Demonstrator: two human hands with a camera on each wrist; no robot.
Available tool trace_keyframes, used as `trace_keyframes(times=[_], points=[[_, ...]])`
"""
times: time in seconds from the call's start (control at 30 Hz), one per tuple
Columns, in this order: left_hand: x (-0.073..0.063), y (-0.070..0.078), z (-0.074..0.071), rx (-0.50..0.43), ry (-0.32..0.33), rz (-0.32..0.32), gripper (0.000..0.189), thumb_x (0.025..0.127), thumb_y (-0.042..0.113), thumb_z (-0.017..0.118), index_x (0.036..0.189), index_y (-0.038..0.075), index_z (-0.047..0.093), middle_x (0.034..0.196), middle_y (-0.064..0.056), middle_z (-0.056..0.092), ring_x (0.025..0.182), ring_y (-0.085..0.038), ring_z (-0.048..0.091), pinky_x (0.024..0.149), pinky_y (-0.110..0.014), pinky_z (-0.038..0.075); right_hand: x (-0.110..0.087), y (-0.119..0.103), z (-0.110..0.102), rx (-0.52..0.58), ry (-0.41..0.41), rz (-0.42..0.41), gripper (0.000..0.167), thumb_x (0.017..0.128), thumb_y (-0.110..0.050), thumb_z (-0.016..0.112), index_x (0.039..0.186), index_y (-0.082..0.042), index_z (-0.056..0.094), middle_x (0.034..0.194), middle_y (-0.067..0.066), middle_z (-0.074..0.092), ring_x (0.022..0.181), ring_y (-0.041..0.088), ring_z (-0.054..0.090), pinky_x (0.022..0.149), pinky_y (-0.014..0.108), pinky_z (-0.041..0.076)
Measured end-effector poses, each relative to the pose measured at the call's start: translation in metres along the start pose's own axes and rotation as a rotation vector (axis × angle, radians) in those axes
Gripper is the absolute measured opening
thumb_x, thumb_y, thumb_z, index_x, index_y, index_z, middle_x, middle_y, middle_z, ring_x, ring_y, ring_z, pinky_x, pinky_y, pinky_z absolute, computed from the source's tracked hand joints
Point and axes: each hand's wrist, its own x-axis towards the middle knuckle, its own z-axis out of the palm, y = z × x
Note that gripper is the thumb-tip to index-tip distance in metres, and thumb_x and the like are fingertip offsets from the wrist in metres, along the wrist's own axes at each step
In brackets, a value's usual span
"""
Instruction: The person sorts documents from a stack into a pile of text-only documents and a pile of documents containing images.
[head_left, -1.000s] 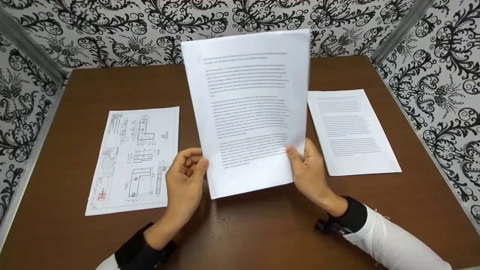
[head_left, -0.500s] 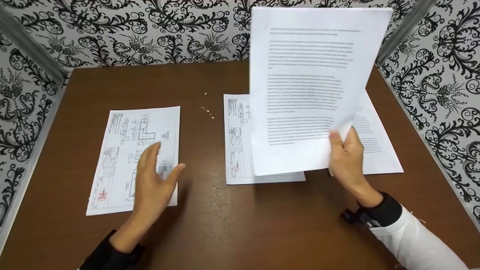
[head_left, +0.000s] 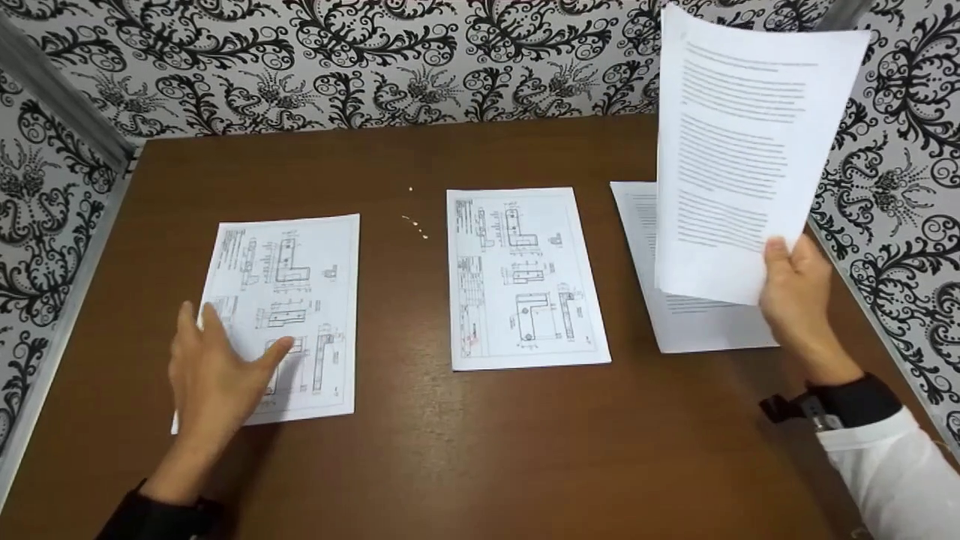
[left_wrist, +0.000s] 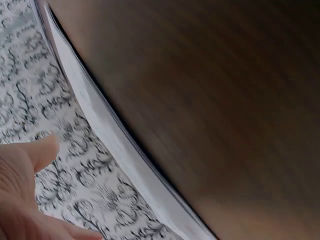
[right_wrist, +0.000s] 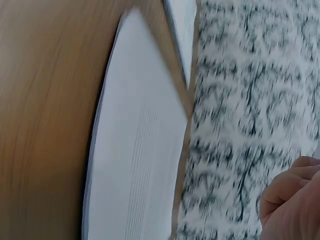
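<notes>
My right hand (head_left: pixel 801 296) pinches the lower right edge of several printed text sheets (head_left: pixel 731 172), thumb in front, and holds them raised and slightly bowed. Below them lies another stack of text pages (head_left: pixel 709 330), partly covered from the head view; the right wrist view shows its printed face (right_wrist: pixel 135 150). With fingers spread, my left hand (head_left: pixel 214 375) hovers over the left stack of technical drawings (head_left: pixel 322 262). That paper stack (left_wrist: pixel 107 120) appears edge-on in the left wrist view, apart from the thumb and fingers. A second drawing stack (head_left: pixel 529 277) lies mid-table.
The brown wooden table (head_left: pixel 420 450) carries all the stacks. Small pale flecks (head_left: pixel 416 223) mark its surface between the two drawing stacks. Panels with black-and-white scroll pattern (head_left: pixel 375 67) enclose the back and sides.
My left hand has let go of the text sheets and moved left over the left drawings. My right hand has carried the sheets rightward, uncovering the middle drawing stack.
</notes>
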Motion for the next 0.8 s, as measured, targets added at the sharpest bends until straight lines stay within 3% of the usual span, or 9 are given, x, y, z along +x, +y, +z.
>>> trace_keyframes(times=[0.1,0.2,0.33,0.43,0.57,0.8], points=[[0.003,-0.012,-0.006,0.080,-0.062,-0.060,0.115,0.083,0.042,0.087,0.155,-0.020,0.022,0.162,-0.043,0.011,0.141,-0.066,0.026,0.111,-0.074,0.024,0.008,0.010,-0.016,-0.147,0.001,0.003,0.032,0.114,-0.027,0.040,0.135,-0.012,0.058,0.100,-0.021,0.065,0.084,0.002,0.066,0.069,0.015,0.055],[0.005,-0.022,-0.010,0.139,-0.150,-0.106,0.122,0.085,0.051,0.083,0.154,-0.023,0.016,0.157,-0.049,0.012,0.137,-0.069,0.026,0.108,-0.076,0.027,0.013,0.021,-0.027,-0.333,0.007,-0.021,0.039,0.114,-0.028,0.038,0.136,-0.003,0.058,0.098,-0.017,0.060,0.080,0.003,0.061,0.065,0.016,0.051],[0.007,-0.031,-0.012,0.181,-0.250,-0.150,0.125,0.086,0.061,0.078,0.151,-0.027,0.016,0.143,-0.054,0.025,0.126,-0.070,0.033,0.098,-0.077,0.034,0.019,0.035,-0.037,-0.471,-0.032,-0.040,0.045,0.114,-0.028,0.037,0.133,0.008,0.055,0.098,0.001,0.060,0.076,0.006,0.056,0.062,0.019,0.047],[0.008,-0.034,-0.014,0.198,-0.303,-0.177,0.119,0.088,0.062,0.076,0.147,-0.028,0.023,0.131,-0.052,0.034,0.119,-0.068,0.037,0.090,-0.075,0.039,0.024,0.044,-0.042,-0.566,-0.078,-0.060,0.041,0.113,-0.027,0.036,0.119,0.010,0.055,0.091,0.014,0.058,0.072,0.014,0.053,0.059,0.025,0.043],[0.010,-0.035,-0.017,0.208,-0.361,-0.202,0.110,0.088,0.056,0.077,0.138,-0.029,0.030,0.123,-0.048,0.037,0.113,-0.063,0.038,0.082,-0.071,0.042,0.029,0.054,-0.049,-0.655,-0.140,-0.060,0.036,0.113,-0.027,0.035,0.099,0.004,0.049,0.081,0.018,0.049,0.070,0.025,0.046,0.056,0.033,0.039],[0.017,-0.033,-0.022,0.219,-0.418,-0.230,0.109,0.085,0.057,0.080,0.132,-0.030,0.035,0.117,-0.044,0.036,0.107,-0.059,0.037,0.078,-0.069,0.043,0.034,0.068,-0.058,-0.716,-0.212,-0.078,0.036,0.113,-0.025,0.035,0.094,0.003,0.047,0.077,0.018,0.050,0.068,0.028,0.048,0.056,0.035,0.039]])
